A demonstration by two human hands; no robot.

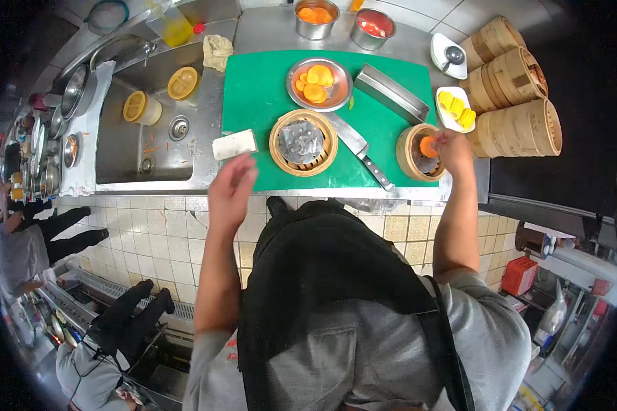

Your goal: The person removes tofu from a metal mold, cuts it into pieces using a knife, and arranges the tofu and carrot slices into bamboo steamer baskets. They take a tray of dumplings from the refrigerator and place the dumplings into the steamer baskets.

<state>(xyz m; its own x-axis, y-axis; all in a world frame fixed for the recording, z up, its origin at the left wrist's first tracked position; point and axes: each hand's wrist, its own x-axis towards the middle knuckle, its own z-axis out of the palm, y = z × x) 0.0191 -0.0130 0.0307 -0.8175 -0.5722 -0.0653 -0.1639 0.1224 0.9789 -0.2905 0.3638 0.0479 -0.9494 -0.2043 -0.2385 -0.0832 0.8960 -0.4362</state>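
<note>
My right hand (pixel 454 152) pinches a round carrot slice (pixel 428 146) over a small bamboo steamer (pixel 403 159) at the right front of the green cutting board (pixel 253 89). My left hand (pixel 232 192) is in the air just below a white rectangular block (pixel 234 144), its fingers loosely apart with nothing in them. Between the hands, a second bamboo steamer (pixel 275 151) has a round, shiny liner sheet (pixel 300 142) inside. A knife (pixel 353 140) lies slanted beside it. More carrot slices (pixel 315 83) sit in a metal dish (pixel 299 68) behind.
An open metal mold (pixel 392 94) lies on the board. Stacked steamers (pixel 517 130), a plate of yellow pieces (pixel 456 109) and a dish with a spoon (pixel 450 56) stand right. Metal pots (pixel 315 29) stand behind. At left is a sink (pixel 134 144) with two yellow-lidded tubs (pixel 142 108). Other people are far left.
</note>
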